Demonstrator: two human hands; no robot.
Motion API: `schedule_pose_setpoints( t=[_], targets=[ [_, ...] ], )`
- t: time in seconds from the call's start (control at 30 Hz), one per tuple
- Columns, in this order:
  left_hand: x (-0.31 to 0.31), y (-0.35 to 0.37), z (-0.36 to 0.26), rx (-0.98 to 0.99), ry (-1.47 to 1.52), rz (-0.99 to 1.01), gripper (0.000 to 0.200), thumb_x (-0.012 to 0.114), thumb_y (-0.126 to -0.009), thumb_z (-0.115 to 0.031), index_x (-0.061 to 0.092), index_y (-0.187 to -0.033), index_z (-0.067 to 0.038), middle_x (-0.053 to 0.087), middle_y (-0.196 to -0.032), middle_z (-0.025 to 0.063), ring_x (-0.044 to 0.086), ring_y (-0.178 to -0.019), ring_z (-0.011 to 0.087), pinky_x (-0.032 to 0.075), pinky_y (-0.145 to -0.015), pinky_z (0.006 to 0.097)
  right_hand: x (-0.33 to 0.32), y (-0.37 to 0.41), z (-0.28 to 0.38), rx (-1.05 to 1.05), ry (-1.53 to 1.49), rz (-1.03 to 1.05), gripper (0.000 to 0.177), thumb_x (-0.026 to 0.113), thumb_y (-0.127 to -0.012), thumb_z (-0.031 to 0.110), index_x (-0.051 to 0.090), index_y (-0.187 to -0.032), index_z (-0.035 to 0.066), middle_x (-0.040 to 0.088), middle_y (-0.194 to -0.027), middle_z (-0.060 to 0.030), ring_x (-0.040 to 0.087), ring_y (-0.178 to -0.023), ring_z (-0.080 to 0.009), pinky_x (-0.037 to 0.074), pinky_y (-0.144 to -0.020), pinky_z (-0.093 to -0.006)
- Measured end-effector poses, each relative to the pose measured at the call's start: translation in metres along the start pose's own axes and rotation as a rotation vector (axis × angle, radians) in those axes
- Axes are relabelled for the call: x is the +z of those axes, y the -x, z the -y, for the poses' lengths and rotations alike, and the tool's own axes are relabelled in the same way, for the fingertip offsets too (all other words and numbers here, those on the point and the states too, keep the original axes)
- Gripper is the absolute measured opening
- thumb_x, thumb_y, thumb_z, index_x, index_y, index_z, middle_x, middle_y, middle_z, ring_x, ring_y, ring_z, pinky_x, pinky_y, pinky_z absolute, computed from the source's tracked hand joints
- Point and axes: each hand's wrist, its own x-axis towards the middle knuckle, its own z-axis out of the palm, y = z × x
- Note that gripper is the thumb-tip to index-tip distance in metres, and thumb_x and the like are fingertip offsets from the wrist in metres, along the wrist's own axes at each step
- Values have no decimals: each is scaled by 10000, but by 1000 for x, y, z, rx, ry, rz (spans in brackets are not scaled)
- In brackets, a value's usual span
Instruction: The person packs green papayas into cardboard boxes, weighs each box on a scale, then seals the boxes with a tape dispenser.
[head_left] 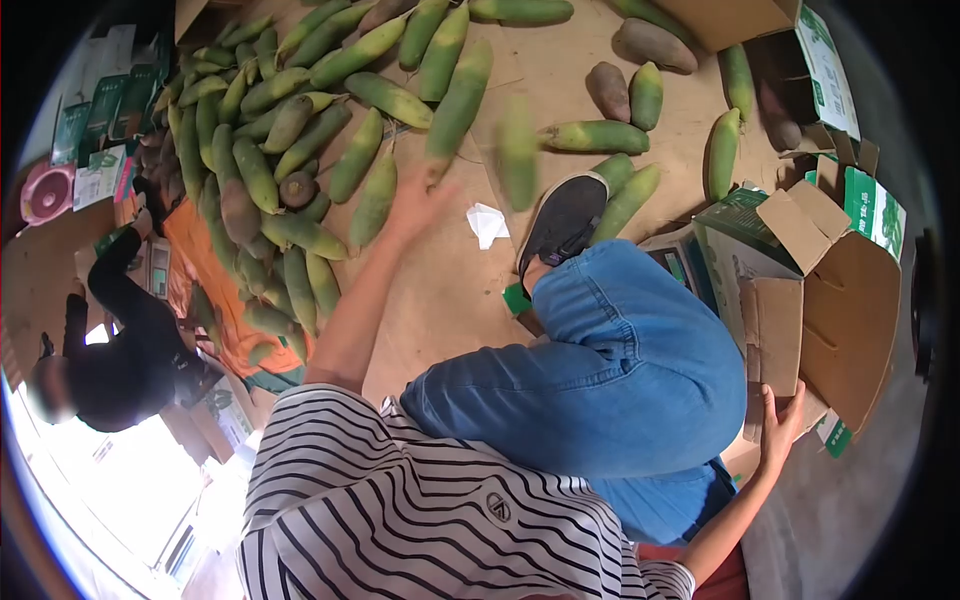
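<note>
My left hand (412,205), blurred by motion, reaches over the cardboard floor with its fingers spread. Its fingertips are right at the lower end of a long green radish (463,100). Another green radish (517,155) is smeared by motion, between that hand and my black shoe (567,220). To the left of the hand lies a large heap of green radishes (255,175), some with brownish skin. On the right, my right hand (780,425) grips the lower edge of an open cardboard box (775,330), thumb and fingers around its corner.
A scrap of white paper (488,226) lies on the cardboard floor (440,290). Several loose radishes (595,136) are beyond my shoe. Printed boxes (745,235) stand at the right. A person in black (125,350) is at the far left, near an orange cloth (215,280) and a pink round object (47,197).
</note>
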Motion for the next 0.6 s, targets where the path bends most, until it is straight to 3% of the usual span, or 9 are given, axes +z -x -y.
schedule_pose_setpoints(
  t=[0.03, 0.1, 0.17, 0.2, 0.23, 0.33, 0.43, 0.5, 0.6],
  targets=[
    [-11, 0, 12, -143, -50, -158, 570, 696, -808, -345, 546, -1191, 49, 571, -1169, 254, 573, -1076, 354, 453, -919, 414, 0, 1, 0, -2, -4, 6, 436, 720, -858, 249, 533, -1160, -4, 637, -903, -123, 542, -767, -189, 438, -678, -320],
    [-48, -13, 58, 20, -381, -378, 618, 695, -795, -306, 490, -1258, 49, 545, -1211, 266, 549, -1117, 372, 447, -937, 430, 0, 0, 0, 0, -11, 8, 432, 718, -861, 239, 530, -1165, -5, 641, -920, -135, 565, -799, -199, 452, -712, -324],
    [-78, -32, 144, 12, -648, -335, 710, 717, -749, -307, 449, -1307, 40, 524, -1251, 263, 514, -1173, 387, 420, -980, 435, 3, 0, 5, 3, -25, -8, 433, 714, -865, 226, 527, -1178, -8, 645, -948, -147, 588, -853, -219, 460, -765, -330],
    [-98, -49, 195, -222, -376, -113, 809, 754, -687, -334, 427, -1337, 19, 527, -1271, 250, 502, -1205, 376, 411, -998, 423, 1, 2, 5, 14, -23, -17, 434, 712, -867, 220, 525, -1184, -9, 647, -962, -153, 599, -880, -228, 463, -791, -333],
    [-101, -53, 203, -383, -288, 2, 890, 792, -656, -404, 424, -1360, -4, 514, -1310, 234, 492, -1228, 367, 409, -1009, 418, 1, 1, 3, 0, -19, -29, 435, 711, -868, 216, 524, -1187, -13, 648, -976, -158, 603, -904, -237, 461, -811, -335],
    [-98, -61, 174, -530, -362, 54, 929, 795, -658, -505, 441, -1368, -21, 542, -1299, 211, 538, -1190, 343, 442, -981, 404, 2, 1, 0, 34, 5, -24, 436, 708, -870, 208, 524, -1191, -22, 648, -1013, -172, 609, -956, -256, 455, -852, -340],
    [-80, -57, 108, -580, -135, 232, 913, 769, -663, -600, 512, -1330, -33, 599, -1234, 178, 585, -1132, 318, 468, -941, 378, -4, -1, 10, 164, 40, 51, 433, 713, -866, 213, 532, -1176, -30, 649, -1040, -187, 610, -967, -259, 455, -855, -345],
    [-40, -61, 151, -602, -21, 134, 841, 752, -686, -607, 577, -1264, -22, 642, -1153, 144, 625, -1018, 246, 494, -856, 341, 1, -1, -2, 75, 12, 5, 453, 717, -862, 219, 529, -1188, -33, 650, -1048, -189, 613, -968, -260, 456, -857, -346],
    [3, -40, 59, -611, 172, 322, 732, 719, -748, -577, 626, -1172, 13, 652, -1061, 104, 600, -877, 171, 493, -775, 296, 1, 0, 1, 81, 7, 12, 491, 722, -857, 227, 518, -1218, -38, 650, -1064, -192, 613, -978, -263, 456, -863, -347]
  ],
)
